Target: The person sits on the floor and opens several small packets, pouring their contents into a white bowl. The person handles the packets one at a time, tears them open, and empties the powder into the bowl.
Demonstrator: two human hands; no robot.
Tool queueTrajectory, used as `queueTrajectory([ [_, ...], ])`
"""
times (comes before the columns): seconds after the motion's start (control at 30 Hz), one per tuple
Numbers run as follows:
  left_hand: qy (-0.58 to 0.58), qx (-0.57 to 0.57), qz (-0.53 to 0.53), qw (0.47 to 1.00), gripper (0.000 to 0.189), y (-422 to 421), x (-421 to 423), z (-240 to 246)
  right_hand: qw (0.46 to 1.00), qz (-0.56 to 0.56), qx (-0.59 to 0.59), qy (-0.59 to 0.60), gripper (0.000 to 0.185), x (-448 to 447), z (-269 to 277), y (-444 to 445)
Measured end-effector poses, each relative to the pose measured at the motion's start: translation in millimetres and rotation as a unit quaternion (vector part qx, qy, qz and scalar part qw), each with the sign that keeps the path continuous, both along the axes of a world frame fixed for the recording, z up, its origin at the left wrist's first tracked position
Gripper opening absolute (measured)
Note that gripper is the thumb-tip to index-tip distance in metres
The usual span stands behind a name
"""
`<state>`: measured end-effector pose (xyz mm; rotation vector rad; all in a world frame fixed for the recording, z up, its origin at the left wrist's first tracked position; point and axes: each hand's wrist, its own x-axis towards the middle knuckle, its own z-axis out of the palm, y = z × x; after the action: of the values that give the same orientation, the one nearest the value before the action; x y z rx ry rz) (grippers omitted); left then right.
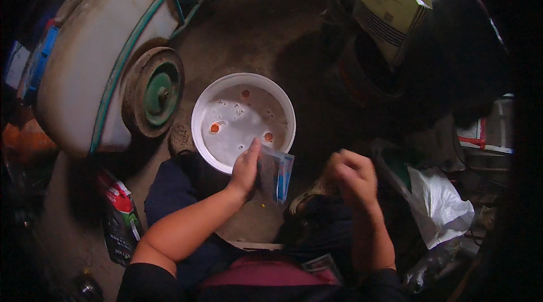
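Note:
My left hand [245,170] grips a few flat plastic packets [282,177] with blue printing, its thumb on top. They overhang the near right rim of a round white tub [196,132] standing on the floor between my feet. Cloudy liquid [239,119] with small bubbles on it covers the tub's bottom. Three round orange spots [215,127] show in the liquid; whether they float or belong to the tub I cannot tell. To the right of the packets, my right hand [352,172] is raised with its fingers curled. It is blurred, and anything inside it is hidden.
A large pale tank [97,39] on a green frame with a wheel [159,92] stands to the left. A black and red bag [118,217] lies below it. Upper right, a yellowish paper bag [390,9] sits by dark containers [373,64]. White plastic sheeting [441,206] lies on the right.

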<state>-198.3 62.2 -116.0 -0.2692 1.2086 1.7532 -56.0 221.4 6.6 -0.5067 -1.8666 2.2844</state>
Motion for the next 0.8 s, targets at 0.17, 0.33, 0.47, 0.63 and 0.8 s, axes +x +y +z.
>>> queueTrajectory([
  [0.17, 0.151, -0.004, -0.043, 0.988, 0.047, -3, -1, -3, 0.865, 0.166, 0.449, -0.152, 0.046, -9, -19, -30],
  [0.33, 0.209, -0.04, -0.021, 0.977, 0.051, -4, 5, 4, 0.844, 0.12, 0.46, -0.248, 0.041, -20, -19, -45],
  [0.47, -0.003, 0.109, -0.056, 0.992, 0.065, -5, 6, 3, 0.903, 0.217, 0.292, -0.228, 0.034, -18, 5, -23],
  [0.63, -0.046, 0.13, -0.063, 0.989, 0.073, -8, -13, -7, 0.853, 0.144, 0.408, -0.291, 0.02, -4, 14, 9],
  [0.8, 0.049, 0.087, 0.004, 0.995, 0.061, -8, -30, -9, 0.881, 0.232, 0.315, -0.267, 0.02, 5, 22, 25],
])
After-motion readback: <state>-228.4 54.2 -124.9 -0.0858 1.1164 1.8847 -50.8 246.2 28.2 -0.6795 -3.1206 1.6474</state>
